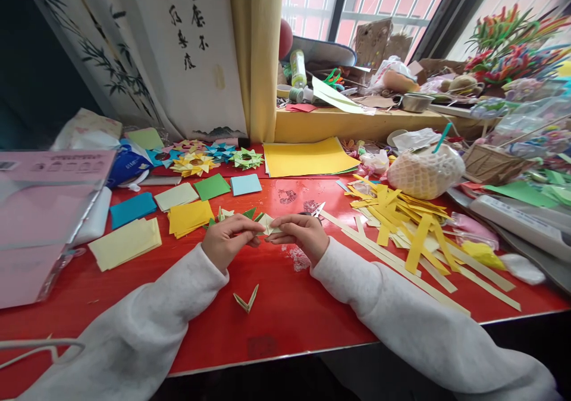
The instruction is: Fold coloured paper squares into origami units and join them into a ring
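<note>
My left hand [227,239] and my right hand [300,234] meet over the middle of the red table [276,306], both pinching a small folded pale-yellow paper piece [269,225] between their fingertips. Both arms wear white sleeves. A folded V-shaped paper piece [246,300] lies on the table near me, between my forearms. More small folded green and pale pieces [238,214] lie just beyond my left hand. Small scissors [316,210] rest just behind my right hand.
Stacks of coloured paper squares [190,216] lie at left, paper stars [209,157] behind them. Yellow sheets [307,157] sit at the back, cut yellow strips [410,228] at right, a netted round object [426,172] beyond. A pink plastic box [40,222] stands far left.
</note>
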A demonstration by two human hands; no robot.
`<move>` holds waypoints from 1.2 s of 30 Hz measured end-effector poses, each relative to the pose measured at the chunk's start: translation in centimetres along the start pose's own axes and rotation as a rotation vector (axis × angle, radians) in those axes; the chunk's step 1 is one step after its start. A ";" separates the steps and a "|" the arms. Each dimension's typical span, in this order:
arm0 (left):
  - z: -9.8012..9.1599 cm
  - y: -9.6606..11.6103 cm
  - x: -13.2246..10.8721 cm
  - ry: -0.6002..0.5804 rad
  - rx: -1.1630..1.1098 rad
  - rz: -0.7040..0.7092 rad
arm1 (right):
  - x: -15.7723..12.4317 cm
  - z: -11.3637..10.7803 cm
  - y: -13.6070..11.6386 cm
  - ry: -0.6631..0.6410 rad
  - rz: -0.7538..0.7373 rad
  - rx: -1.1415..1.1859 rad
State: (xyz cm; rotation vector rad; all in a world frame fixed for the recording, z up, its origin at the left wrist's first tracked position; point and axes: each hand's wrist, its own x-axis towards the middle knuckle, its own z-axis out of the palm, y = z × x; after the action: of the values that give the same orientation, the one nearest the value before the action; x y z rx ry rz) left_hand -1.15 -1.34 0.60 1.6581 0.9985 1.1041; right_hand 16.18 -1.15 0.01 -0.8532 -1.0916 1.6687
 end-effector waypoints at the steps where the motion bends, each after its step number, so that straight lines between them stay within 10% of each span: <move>1: -0.1 -0.1 0.0 -0.011 0.021 0.015 | 0.0 0.0 0.0 0.004 0.002 -0.008; 15: 0.7 0.2 0.2 -0.041 -0.168 -0.183 | 0.0 0.2 0.7 -0.064 -0.205 -0.088; 29: 0.6 0.5 0.4 -0.118 -0.197 -0.342 | 0.2 -0.1 0.7 -0.081 -0.039 -0.297; 36: 0.5 0.9 0.2 -0.103 0.002 -0.216 | -0.3 0.0 1.1 -0.116 -0.126 -0.491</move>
State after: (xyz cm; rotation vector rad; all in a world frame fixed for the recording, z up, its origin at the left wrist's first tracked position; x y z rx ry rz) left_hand -0.45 -1.54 1.37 1.5515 1.0827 0.8671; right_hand 15.92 -1.59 -0.98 -0.9754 -1.6408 1.3760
